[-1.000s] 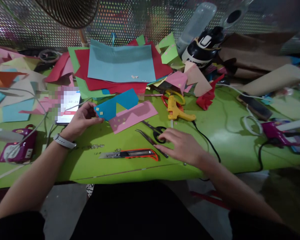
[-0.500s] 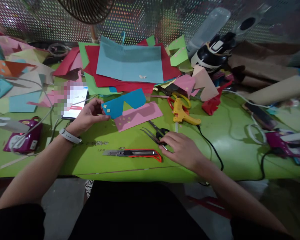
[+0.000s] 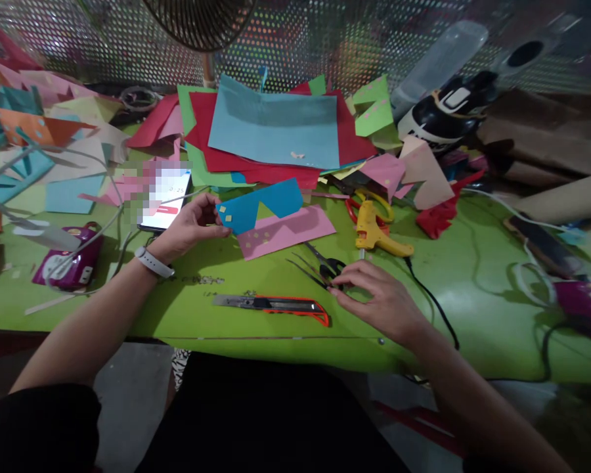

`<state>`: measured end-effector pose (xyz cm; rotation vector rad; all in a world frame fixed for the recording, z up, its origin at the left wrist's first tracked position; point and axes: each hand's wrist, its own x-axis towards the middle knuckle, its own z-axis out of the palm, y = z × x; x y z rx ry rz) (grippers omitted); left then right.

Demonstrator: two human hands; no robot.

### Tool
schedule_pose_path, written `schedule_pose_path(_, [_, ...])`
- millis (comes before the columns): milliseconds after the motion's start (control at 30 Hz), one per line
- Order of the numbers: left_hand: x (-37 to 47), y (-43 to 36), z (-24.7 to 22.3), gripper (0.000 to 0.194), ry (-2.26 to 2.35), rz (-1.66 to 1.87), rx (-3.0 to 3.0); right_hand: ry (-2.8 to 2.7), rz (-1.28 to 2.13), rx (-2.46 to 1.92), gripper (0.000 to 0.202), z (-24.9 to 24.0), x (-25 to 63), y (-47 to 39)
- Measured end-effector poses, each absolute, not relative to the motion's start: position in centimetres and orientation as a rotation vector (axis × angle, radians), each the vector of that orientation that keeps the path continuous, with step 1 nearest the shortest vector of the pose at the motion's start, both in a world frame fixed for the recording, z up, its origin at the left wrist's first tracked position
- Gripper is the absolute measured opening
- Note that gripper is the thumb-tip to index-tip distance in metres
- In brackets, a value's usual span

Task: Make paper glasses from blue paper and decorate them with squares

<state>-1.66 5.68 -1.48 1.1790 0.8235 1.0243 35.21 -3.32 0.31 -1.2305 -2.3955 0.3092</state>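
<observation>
Pinched in my left hand [image 3: 199, 223] is the left end of a blue paper strip [image 3: 276, 199] with a notch in its lower edge and small yellow squares on it. A pink paper piece [image 3: 290, 231] lies under and below the strip. My right hand [image 3: 379, 299] has its fingers closed on a pair of thin metal tweezers [image 3: 308, 270], whose tips point left. Dark-handled scissors [image 3: 331, 266] lie right beside the tweezers. An orange and grey box cutter [image 3: 276, 306] rests on the green table [image 3: 276, 348], nearer to me.
A yellow glue gun [image 3: 381, 236] with a black cord lies at the right. Behind are stacked coloured sheets [image 3: 276, 125] and a dark bottle [image 3: 440, 108]. A phone [image 3: 165, 200] is beyond my left hand. Cables cross both sides.
The whole view has shifted, so the table's things appear farther right. Both hands keep their holds, with little visible movement against the table.
</observation>
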Motion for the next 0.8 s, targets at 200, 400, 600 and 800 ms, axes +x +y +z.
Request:
schedule_pose_path(200, [-1.7,5.7,-1.5,0.046,0.833,1.042,1.204,-2.241,0.579,-1.326,0.014,0.2,36.1,-3.0])
schedule_pose_path(400, [-1.7,5.8,-1.5,0.046,0.859,1.042,1.192,-2.226,0.561,-1.387,0.018,0.0,36.3,-2.7])
schedule_pose_path(600, [-1.7,5.9,-1.4,0.047,0.872,1.052,1.210,-2.290,0.339,-1.530,0.027,0.4,35.4,-2.4])
schedule_pose_path(800, [-1.8,6.0,-1.5,0.047,0.856,1.052,1.204,-2.535,0.147,-1.598,0.041,0.5,34.2,-2.3])
